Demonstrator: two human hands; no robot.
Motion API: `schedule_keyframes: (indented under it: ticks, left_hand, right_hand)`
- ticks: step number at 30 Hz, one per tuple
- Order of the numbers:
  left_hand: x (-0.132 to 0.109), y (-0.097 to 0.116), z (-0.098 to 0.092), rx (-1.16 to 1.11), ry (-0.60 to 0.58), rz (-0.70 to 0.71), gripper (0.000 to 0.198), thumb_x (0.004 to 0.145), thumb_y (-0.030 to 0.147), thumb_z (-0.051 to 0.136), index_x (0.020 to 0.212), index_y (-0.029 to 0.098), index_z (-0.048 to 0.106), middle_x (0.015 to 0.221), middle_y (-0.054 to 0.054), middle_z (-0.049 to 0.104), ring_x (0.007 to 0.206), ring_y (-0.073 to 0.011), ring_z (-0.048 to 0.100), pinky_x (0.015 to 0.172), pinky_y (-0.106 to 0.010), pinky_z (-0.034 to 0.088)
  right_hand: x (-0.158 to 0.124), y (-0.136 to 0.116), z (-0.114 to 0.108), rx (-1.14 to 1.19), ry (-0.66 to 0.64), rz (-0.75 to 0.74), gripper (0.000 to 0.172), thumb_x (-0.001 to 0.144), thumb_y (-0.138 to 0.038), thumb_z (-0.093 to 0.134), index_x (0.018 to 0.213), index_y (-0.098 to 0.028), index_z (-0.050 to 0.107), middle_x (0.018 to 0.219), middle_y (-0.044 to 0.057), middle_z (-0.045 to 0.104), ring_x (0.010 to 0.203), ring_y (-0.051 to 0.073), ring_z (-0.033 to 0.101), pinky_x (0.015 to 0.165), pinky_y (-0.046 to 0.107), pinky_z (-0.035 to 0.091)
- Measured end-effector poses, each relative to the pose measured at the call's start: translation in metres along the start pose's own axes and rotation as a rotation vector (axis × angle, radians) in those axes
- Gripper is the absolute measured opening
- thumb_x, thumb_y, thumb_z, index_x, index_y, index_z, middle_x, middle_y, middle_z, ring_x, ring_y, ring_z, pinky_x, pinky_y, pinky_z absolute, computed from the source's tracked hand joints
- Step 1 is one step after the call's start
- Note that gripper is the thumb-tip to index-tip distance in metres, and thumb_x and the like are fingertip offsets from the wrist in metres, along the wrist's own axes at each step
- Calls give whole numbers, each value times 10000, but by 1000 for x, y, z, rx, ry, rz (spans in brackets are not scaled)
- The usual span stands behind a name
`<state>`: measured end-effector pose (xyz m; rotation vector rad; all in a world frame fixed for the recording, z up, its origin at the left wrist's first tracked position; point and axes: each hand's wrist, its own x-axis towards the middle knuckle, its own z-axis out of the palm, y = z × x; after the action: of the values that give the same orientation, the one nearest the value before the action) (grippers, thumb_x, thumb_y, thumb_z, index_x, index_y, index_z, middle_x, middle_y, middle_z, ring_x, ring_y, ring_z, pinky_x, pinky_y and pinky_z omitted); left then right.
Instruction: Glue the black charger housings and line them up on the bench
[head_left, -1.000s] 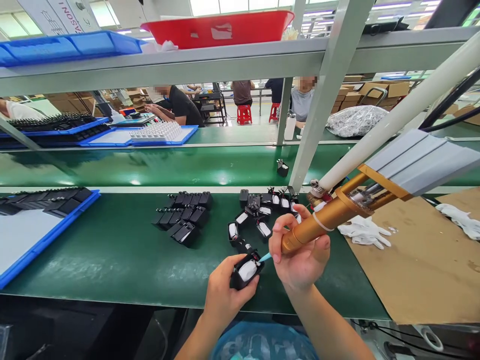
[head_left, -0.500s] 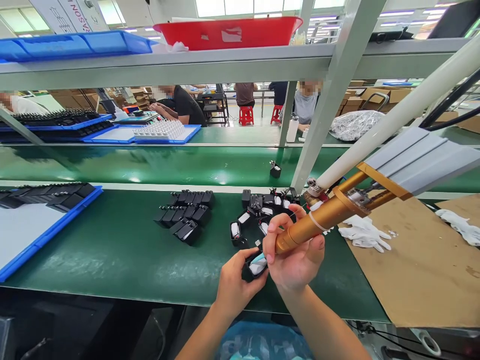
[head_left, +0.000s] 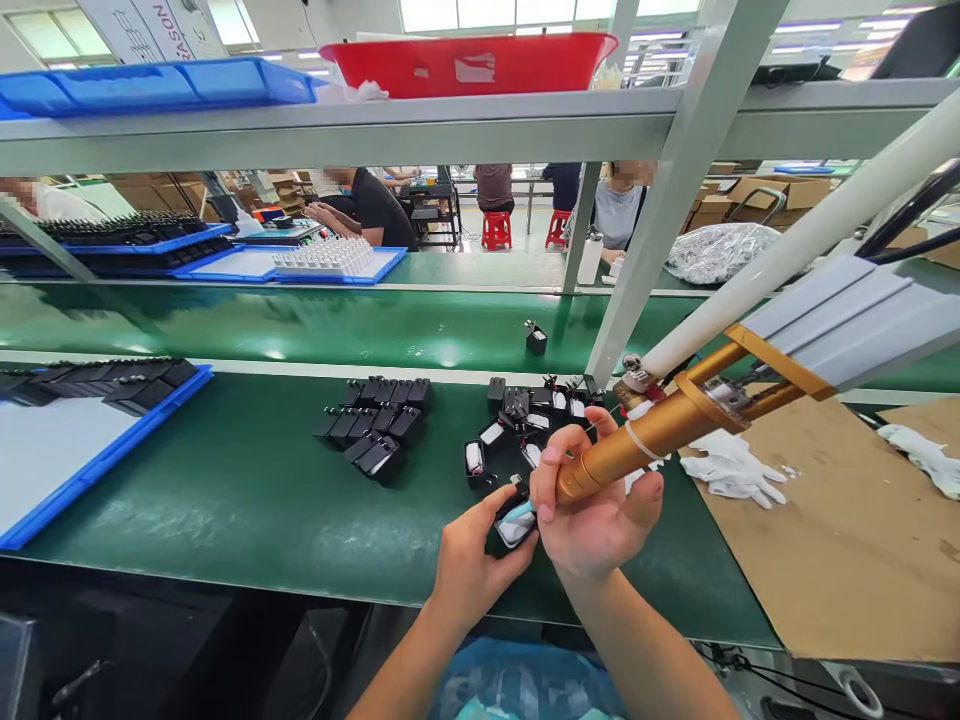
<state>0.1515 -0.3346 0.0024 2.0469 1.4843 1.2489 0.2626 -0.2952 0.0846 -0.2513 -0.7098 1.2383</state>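
Note:
My left hand grips a small black housing with a white insert just above the green bench. My right hand is wrapped around the gold barrel of a dispensing gun, whose pale blue tip touches the top of the housing. A white tube and a grey block run up from the gun to the right. Behind my hands lies a pile of open black housings with white inserts.
Several closed black parts sit in rows to the left. A blue tray with black parts is at far left. White gloves lie on brown cardboard at right. One black part rides the conveyor. People work beyond.
My hands drew together: the housing rose toward the gun tip, which now touches it. The lone black part on the conveyor drifted left.

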Motion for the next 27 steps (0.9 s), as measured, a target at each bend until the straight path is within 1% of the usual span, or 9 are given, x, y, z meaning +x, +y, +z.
schedule_keyframes:
  ticks: [4,10,13,16,18,19,21,24,27]
  left_hand:
    - [-12,-10,-11,83,-46,-11,400,783,249,661,1162,222,536,974,-27,731,820,-183,703,724,-255,533]
    - [-45,-47,-34,138,-218,16,388,800,289,655,1174,240,563,1002,-43,730,836,-199,703,724,-271,540]
    - [-50,-57,-43,115,-246,-54,409,795,388,659,1169,236,596,1165,-86,673,1084,-267,621,886,-351,513]
    - [-44,-55,-47,-57,-258,-115,471,881,534,469,1241,248,572,1301,-79,594,1263,-289,480,1014,-426,432]
    - [-38,-49,-46,-155,-242,-202,470,968,477,265,1249,263,575,1275,-59,615,1217,-245,529,1007,-414,441]
    - [-35,-46,-44,-169,-235,-245,464,988,423,226,1233,271,589,1240,-48,638,1173,-222,567,992,-396,457]
    - [-31,-41,-41,-135,-232,-275,373,988,356,314,1186,279,620,1184,-30,670,1112,-197,608,959,-355,484]
    - [-33,-39,-38,-24,-219,-131,269,916,293,527,1167,270,622,1137,-25,691,1061,-191,633,909,-311,514]
    - [-40,-40,-35,57,-182,41,302,874,222,599,1175,248,598,1096,-34,702,1004,-177,653,871,-286,531]
  right_hand:
    - [2,-2,-3,-10,19,5,506,797,-653,402,1092,-265,538,717,-20,624,298,83,460,300,214,256]
    - [5,-9,-16,-71,27,-9,503,789,-650,416,1091,-269,545,719,-21,624,296,81,456,297,215,259]
    - [8,-10,-23,-91,49,-26,507,784,-648,422,1093,-267,550,714,-21,622,299,82,451,301,218,268]
    - [11,-10,-28,-113,64,-36,515,771,-653,435,1090,-267,556,713,-20,620,298,84,447,301,223,267]
    - [13,-10,-31,-123,73,-39,512,766,-654,439,1088,-272,556,716,-21,616,297,86,444,298,228,262]
    - [13,-10,-32,-127,77,-41,511,764,-654,442,1086,-274,556,716,-21,614,297,88,444,296,229,259]
    - [14,-10,-34,-133,81,-45,509,762,-653,446,1085,-276,556,718,-22,613,297,90,446,293,231,254]
    - [14,-10,-36,-143,80,-48,506,765,-651,444,1086,-275,554,720,-21,615,298,91,451,293,232,257]
    - [14,-10,-37,-141,77,-51,501,772,-647,436,1090,-278,551,720,-20,614,301,92,450,294,231,262]
